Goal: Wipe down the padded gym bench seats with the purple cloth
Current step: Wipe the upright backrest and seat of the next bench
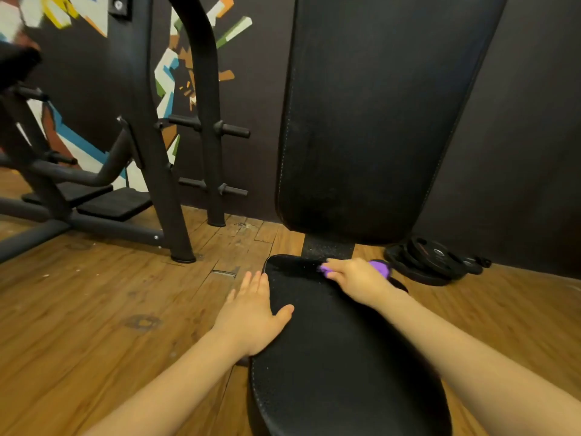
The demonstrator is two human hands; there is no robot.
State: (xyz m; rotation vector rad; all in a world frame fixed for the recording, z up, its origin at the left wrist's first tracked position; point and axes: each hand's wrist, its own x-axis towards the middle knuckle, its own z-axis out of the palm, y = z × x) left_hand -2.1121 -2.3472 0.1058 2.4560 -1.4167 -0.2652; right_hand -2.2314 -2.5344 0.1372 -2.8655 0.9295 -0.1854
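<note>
The purple cloth (pixel 379 267) lies bunched under the right hand (pixel 358 280) at the far end of the black padded seat (pixel 339 357). Only two bits of it show, one peeking out past the fingertips and one behind the knuckles. The right hand lies on top of the cloth, holding it down onto the padding; whether its fingers curl round the cloth or lie flat over it cannot be told, as that part is blurred. The seat's surface around this hand is speckled with pale dust.

The left hand (pixel 256 313) rests on the seat's left edge, nearer the person than the right hand and well apart from it. Its fingers are straight and together, lying partly off the side of the pad, while the thumb is spread onto the top of the padding. It holds nothing.

Just beyond the right hand, a dark bar of the frame joins the seat to the upright black backrest (pixel 377 121), which stands tall against the dark wall. To the right of the right hand, a few black weight plates (pixel 430 259) lie stacked on the wooden floor (pixel 94 309) by the wall. Far to the left of the left hand stands a black machine frame (pixel 163 171) with short pegs, in front of a colourful wall painting (pixel 171 73).
</note>
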